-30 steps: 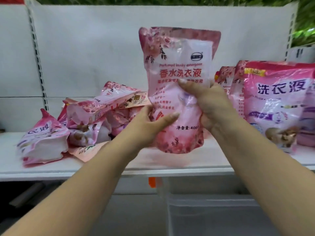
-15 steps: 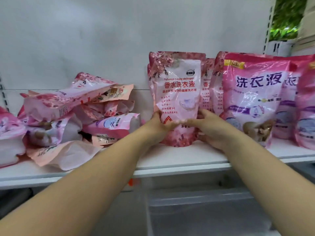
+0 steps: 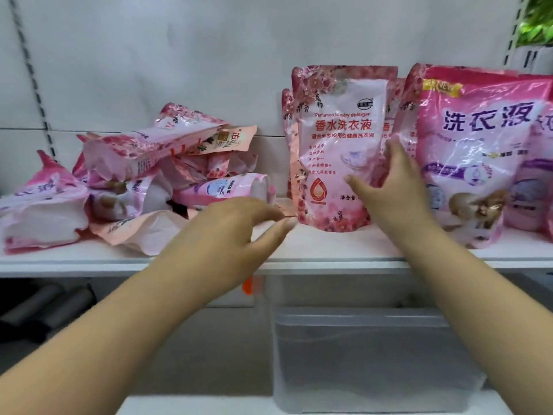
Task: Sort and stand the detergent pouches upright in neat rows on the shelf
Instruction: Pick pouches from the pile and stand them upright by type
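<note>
Head view: both arms reach out over the white shelf. The floral pouch now stands upright on it, beside the bigger pink pouches. Right hand has let go, fingers spread, maybe brushing its front. Left hand has pulled away, loosely curled, holding nothing, near the toppled pile.

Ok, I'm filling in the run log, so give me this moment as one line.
floral pink detergent pouch: upright on white shelf | left hand: open, off pouch | right hand: open by pouch | pile of toppled pouches: unsorted
</note>
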